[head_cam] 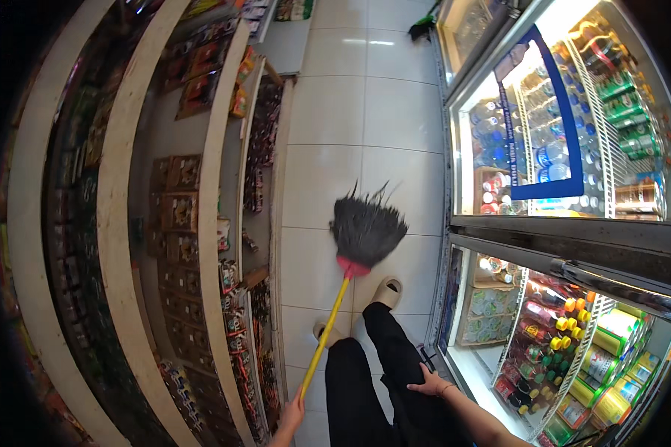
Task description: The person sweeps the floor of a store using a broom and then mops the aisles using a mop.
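Observation:
My left hand point(292, 414) is closed around the yellow handle point(325, 337) of a broom, low in the view beside the left shelving. From there the handle slants up to a red collar and a head of dark grey bristles point(369, 229), which is over the white floor tiles in front of my feet. My right hand point(429, 383) rests on my right thigh with its fingers apart and holds nothing. Black trousers point(349, 385) cover my legs, and a beige slip-on shoe point(387, 293) shows on my right foot; the left shoe is partly hidden behind the handle.
Wooden-edged shelves point(215, 223) of packaged goods line the left side. Along the right stand glass-door drink coolers point(562, 223) with bottles and cans. The tiled aisle point(402, 120) runs between them. A dark and green bristled object point(422, 28) lies by the far cooler.

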### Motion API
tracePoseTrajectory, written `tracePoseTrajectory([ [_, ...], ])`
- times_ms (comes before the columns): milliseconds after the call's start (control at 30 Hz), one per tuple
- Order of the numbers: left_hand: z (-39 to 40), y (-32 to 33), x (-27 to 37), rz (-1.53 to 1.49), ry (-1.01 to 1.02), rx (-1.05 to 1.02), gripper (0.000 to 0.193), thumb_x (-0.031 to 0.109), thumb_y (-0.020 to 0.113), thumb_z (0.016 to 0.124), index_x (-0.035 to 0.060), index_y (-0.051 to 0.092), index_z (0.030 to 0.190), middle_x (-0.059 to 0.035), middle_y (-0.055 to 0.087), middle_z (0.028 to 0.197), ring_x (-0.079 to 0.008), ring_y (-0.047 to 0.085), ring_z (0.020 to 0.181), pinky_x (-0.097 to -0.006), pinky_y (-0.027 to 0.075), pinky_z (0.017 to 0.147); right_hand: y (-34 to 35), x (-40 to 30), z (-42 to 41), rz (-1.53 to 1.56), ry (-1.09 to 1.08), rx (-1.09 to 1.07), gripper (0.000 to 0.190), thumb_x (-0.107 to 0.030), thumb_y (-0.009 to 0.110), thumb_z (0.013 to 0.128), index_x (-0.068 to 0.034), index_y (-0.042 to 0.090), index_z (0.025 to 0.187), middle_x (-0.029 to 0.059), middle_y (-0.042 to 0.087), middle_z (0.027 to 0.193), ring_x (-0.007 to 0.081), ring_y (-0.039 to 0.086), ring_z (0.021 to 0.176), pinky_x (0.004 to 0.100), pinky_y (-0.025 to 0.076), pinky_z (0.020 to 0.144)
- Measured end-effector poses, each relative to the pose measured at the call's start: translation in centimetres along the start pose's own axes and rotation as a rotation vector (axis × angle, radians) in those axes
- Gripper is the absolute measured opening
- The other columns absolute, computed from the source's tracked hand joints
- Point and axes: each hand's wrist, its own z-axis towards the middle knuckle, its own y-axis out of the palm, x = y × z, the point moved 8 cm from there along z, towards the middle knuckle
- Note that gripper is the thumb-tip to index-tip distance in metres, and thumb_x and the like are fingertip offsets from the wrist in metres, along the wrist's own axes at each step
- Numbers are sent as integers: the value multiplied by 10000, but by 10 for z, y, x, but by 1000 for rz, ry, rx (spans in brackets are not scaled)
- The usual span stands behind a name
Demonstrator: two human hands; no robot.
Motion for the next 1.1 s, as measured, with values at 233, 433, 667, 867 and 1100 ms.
tracePoseTrajectory([
  [233, -113, 106, -122, -121, -314, -90, 463, 423, 346, 846, 60, 493, 1093, -222, 542, 962, -365, 520, 914, -455, 420, 743, 12, -18, -4, -37, 28, -8, 1065, -625, 609, 566, -165, 34, 1335, 335, 218, 1241, 431, 296, 1154, 421, 279, 951],
  [433, -102, 117, -94, -241, -340, -184, 419, 384, 384, 837, 90, 476, 1121, -226, 528, 1006, -363, 502, 952, -429, 407, 774, 15, -26, -4, -96, 7, 38, 1048, -606, 620, 571, -161, 56, 1334, 323, 243, 1229, 430, 314, 1142, 424, 295, 939],
  [667, -37, 72, -25, -477, -57, 212, 403, 211, 467, 810, 196, 406, 1208, -236, 548, 688, -395, 546, 665, -457, 432, 585, 13, -31, -12, -98, 29, 30, 1044, -608, 616, 574, -154, 63, 1334, 318, 254, 1222, 426, 323, 1136, 423, 300, 935],
  [867, 99, 7, 82, -556, 44, 292, 386, 211, 430, 827, 198, 403, 1212, -244, 552, 823, -401, 533, 775, -456, 431, 646, 14, -14, -9, -78, 50, 48, 1038, -611, 607, 581, -158, 56, 1335, 324, 256, 1218, 425, 329, 1134, 423, 293, 942],
  [1100, 240, -139, 203, -476, 196, 379, 459, 179, 442, 794, 192, 350, 1243, -210, 574, 841, -365, 558, 779, -450, 452, 684, 40, -4, -10, -19, 38, 63, 1031, -610, 609, 582, -172, 59, 1336, 323, 264, 1217, 426, 325, 1137, 415, 293, 944],
])
